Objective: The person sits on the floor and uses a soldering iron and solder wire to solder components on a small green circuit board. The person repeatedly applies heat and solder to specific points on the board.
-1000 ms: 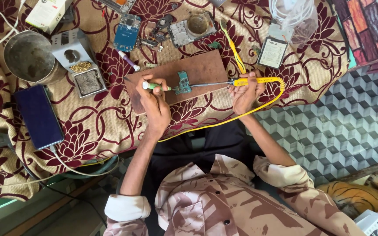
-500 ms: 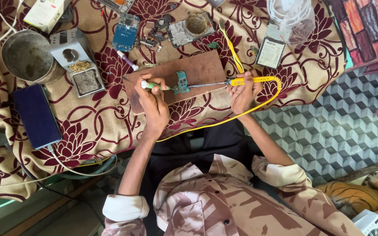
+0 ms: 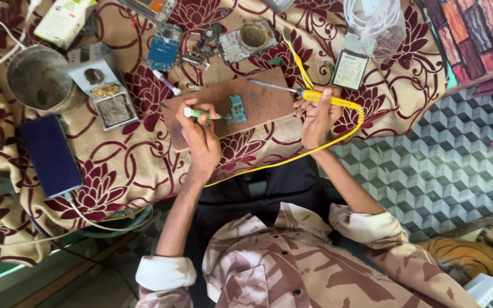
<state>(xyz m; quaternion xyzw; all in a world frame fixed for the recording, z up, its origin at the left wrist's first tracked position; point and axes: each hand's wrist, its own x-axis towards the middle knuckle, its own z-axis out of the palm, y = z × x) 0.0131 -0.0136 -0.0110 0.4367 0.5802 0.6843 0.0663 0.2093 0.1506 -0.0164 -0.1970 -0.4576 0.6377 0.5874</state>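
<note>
Seen from the head camera: left hand closed on a green-handled tool, long axis level, tip pointing right onto the small circuit board lying on the wooden board. Right hand closed on the yellow soldering iron, tip pointing up-left, raised above the wooden board.

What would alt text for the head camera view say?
A person's left hand holds a green-handled tool against a small circuit board on a wooden board, while the right hand lifts a yellow soldering iron clear. Phone parts and a dark phone lie on the flowered cloth.
</note>
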